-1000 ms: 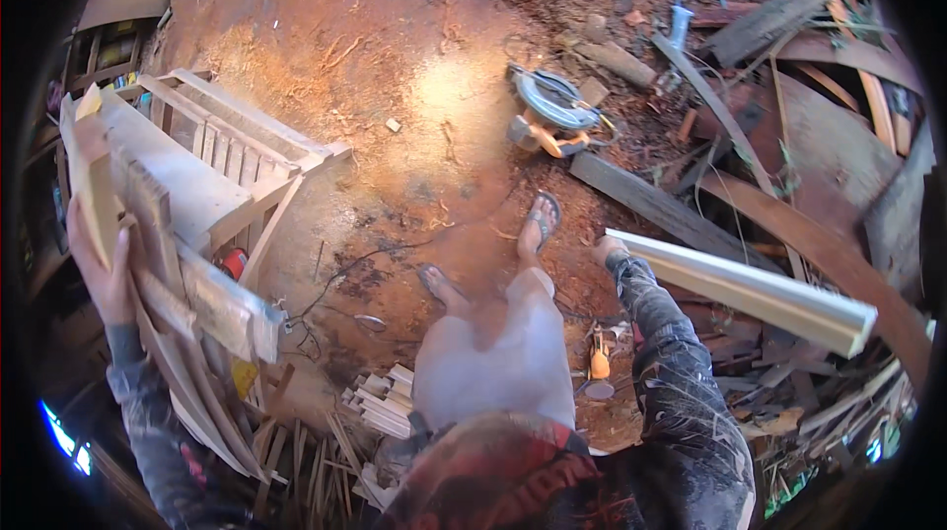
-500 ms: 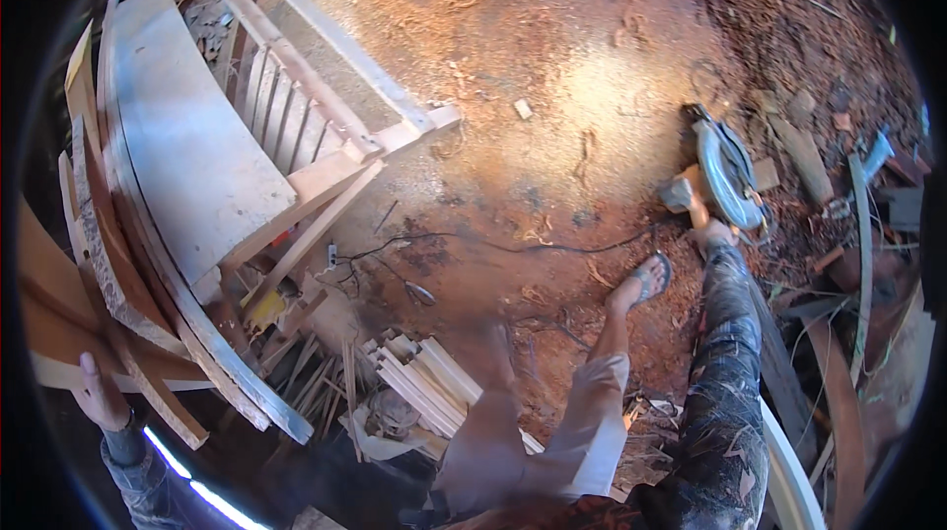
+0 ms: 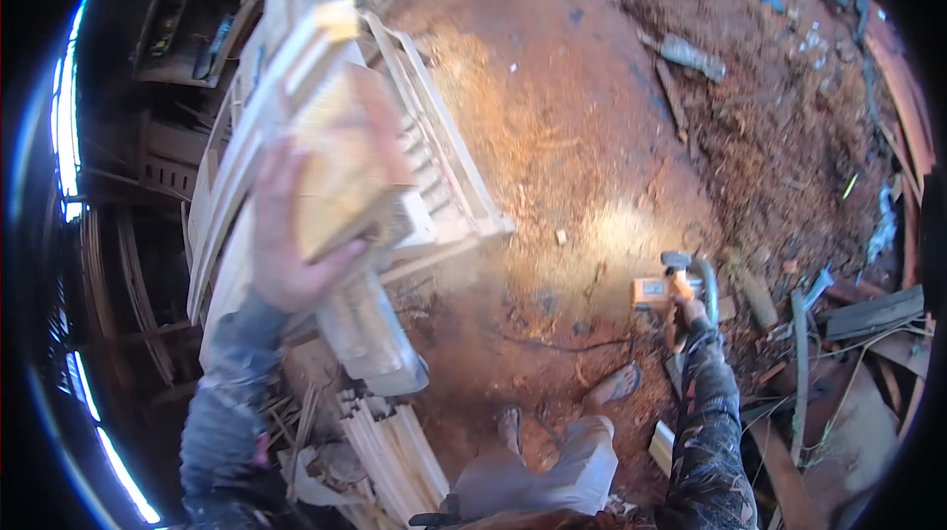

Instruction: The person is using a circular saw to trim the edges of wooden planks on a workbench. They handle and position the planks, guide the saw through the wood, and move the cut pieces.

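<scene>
Fingers of the left hand (image 3: pixel 284 256), blurred, are wrapped about the near left edge of a pale wooden piece (image 3: pixel 347 163) at nine to ten o'clock, with the thumb set apart along its lower end; how firmly they press I cannot tell. Out between three and four o'clock, the right hand (image 3: pixel 694 311) is closed round the orange handle of a power saw (image 3: pixel 679 283), whose grey curved guard faces away from the body and which is low over the reddish dirt floor (image 3: pixel 552 185). Just beyond the wooden piece, toward eleven o'clock, a slatted wooden frame (image 3: pixel 449 155) leans slantwise, its bars partly hidden behind the piece. Below the left hand, at seven to eight o'clock, is a thick pale beam (image 3: pixel 375 338) with a greyish end, and nearer six to seven o'clock lies a bundle of pale strips (image 3: pixel 395 456), side by side. A dark cord (image 3: pixel 552 346) crosses the dirt toward the saw. The person's sandalled right foot (image 3: pixel 614 385) stands between four and five o'clock; at four o'clock, well beyond the right forearm, are scattered boards (image 3: pixel 848 451).
</scene>
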`<action>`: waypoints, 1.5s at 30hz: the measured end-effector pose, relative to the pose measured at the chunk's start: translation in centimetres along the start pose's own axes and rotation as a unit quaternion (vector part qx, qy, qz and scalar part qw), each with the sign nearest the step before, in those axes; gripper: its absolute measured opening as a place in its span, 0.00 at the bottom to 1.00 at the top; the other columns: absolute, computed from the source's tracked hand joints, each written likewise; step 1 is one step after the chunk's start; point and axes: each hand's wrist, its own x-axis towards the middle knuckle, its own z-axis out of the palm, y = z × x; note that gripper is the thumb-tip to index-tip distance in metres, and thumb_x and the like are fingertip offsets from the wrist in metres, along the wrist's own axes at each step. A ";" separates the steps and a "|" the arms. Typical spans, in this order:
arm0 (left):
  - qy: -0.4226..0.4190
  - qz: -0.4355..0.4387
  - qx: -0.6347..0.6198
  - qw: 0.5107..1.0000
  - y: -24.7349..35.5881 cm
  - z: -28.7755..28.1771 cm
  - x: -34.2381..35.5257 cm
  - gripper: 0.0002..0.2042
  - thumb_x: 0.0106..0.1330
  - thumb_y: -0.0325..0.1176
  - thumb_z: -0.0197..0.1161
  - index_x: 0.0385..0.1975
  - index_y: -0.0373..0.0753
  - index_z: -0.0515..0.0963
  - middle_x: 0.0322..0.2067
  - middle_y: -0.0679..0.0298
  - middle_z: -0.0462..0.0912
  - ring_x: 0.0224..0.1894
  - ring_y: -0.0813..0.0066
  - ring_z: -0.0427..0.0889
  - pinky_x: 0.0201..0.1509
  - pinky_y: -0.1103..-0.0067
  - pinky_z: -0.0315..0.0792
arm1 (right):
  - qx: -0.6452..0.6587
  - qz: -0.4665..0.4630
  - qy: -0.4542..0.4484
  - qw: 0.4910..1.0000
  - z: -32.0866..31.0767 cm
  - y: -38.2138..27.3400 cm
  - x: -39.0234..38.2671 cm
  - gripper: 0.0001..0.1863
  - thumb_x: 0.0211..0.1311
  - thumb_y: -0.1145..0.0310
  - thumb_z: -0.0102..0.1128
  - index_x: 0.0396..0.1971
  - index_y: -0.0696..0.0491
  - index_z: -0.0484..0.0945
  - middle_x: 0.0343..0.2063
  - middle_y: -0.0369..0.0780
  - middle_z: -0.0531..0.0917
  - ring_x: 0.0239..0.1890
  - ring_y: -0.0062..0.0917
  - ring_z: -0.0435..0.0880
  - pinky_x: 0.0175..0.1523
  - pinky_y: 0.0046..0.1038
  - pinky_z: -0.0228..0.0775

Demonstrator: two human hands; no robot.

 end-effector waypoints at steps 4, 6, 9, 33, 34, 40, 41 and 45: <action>0.030 -0.042 -0.029 0.998 -0.5 -0.5 -2.4 0.49 0.47 0.47 0.79 0.71 0.42 0.64 0.72 0.46 0.60 0.75 0.43 0.57 0.79 0.54 0.51 | 0.057 -0.047 -0.029 0.997 1.1 -2.0 -10.7 0.17 0.57 0.55 0.76 0.26 0.50 0.78 0.15 0.35 0.76 0.12 0.24 0.75 0.18 0.30 0.68; 0.058 -0.049 -0.037 0.996 -0.7 -2.0 -2.6 0.48 0.46 0.48 0.80 0.71 0.45 0.65 0.71 0.47 0.61 0.75 0.43 0.57 0.79 0.53 0.51 | 0.048 -0.130 -0.021 0.990 1.3 -3.5 -17.4 0.16 0.57 0.57 0.76 0.28 0.49 0.77 0.14 0.34 0.75 0.12 0.24 0.74 0.17 0.30 0.66; 0.053 -0.058 -0.011 0.997 -0.5 -2.0 -2.6 0.48 0.46 0.49 0.80 0.71 0.46 0.65 0.70 0.50 0.61 0.75 0.44 0.57 0.78 0.54 0.53 | 0.043 -0.122 0.016 0.991 0.6 -5.2 -25.7 0.12 0.61 0.61 0.72 0.30 0.51 0.79 0.15 0.35 0.77 0.12 0.24 0.76 0.17 0.30 0.67; 0.074 -0.116 -0.027 0.990 -3.7 -1.8 -1.0 0.48 0.48 0.58 0.77 0.72 0.57 0.64 0.75 0.50 0.57 0.78 0.44 0.52 0.81 0.52 0.46 | 0.067 -0.224 0.096 0.967 -3.9 0.1 -44.7 0.06 0.55 0.75 0.65 0.28 0.64 0.84 0.20 0.44 0.85 0.19 0.32 0.87 0.24 0.32 0.80; 0.069 -0.117 -0.035 0.990 -3.5 -1.6 -0.8 0.48 0.48 0.58 0.77 0.72 0.57 0.64 0.75 0.50 0.57 0.78 0.44 0.52 0.81 0.52 0.46 | 0.077 -0.218 0.101 0.968 -4.0 -0.2 -44.2 0.06 0.55 0.75 0.64 0.27 0.64 0.84 0.19 0.44 0.84 0.19 0.34 0.87 0.23 0.32 0.79; 0.115 -0.105 -0.013 0.988 -4.7 -1.4 -1.7 0.46 0.49 0.60 0.75 0.71 0.54 0.68 0.73 0.51 0.60 0.76 0.47 0.55 0.79 0.50 0.47 | -0.179 -0.392 0.140 0.891 -4.1 -3.9 -39.9 0.05 0.54 0.72 0.68 0.26 0.59 0.87 0.20 0.42 0.85 0.16 0.29 0.84 0.23 0.29 0.76; 0.132 -0.089 -0.034 0.987 -4.8 -1.5 -1.6 0.46 0.48 0.61 0.75 0.70 0.53 0.68 0.72 0.51 0.61 0.76 0.46 0.55 0.79 0.49 0.47 | -0.316 -0.544 0.145 0.763 -4.2 -4.7 -37.9 0.05 0.54 0.71 0.68 0.26 0.58 0.88 0.21 0.42 0.86 0.16 0.27 0.84 0.23 0.28 0.75; 0.147 -0.084 -0.049 0.984 -5.8 -0.4 -2.5 0.49 0.47 0.64 0.75 0.71 0.53 0.68 0.72 0.49 0.61 0.76 0.44 0.55 0.79 0.48 0.47 | -0.145 -0.409 0.054 0.900 1.1 -9.2 -39.5 0.07 0.56 0.70 0.65 0.30 0.57 0.86 0.21 0.46 0.86 0.16 0.33 0.84 0.22 0.30 0.77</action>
